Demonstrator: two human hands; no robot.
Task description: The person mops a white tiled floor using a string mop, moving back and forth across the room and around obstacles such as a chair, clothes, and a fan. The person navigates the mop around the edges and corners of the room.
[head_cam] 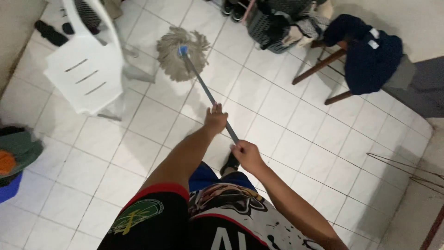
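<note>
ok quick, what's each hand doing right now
Left hand: closed around the mop handle, farther down toward the mop head.
Right hand: closed around the handle's upper end.

I read this as a room in a home; the floor is white square tile with dark grout; a white plastic chair stands at upper left; a wooden chair draped with dark blue clothing stands at upper right; a dark laundry basket holds clothes; shoes, possibly sandals, sit by the far wall; a string mop rests on the tiles.
</note>
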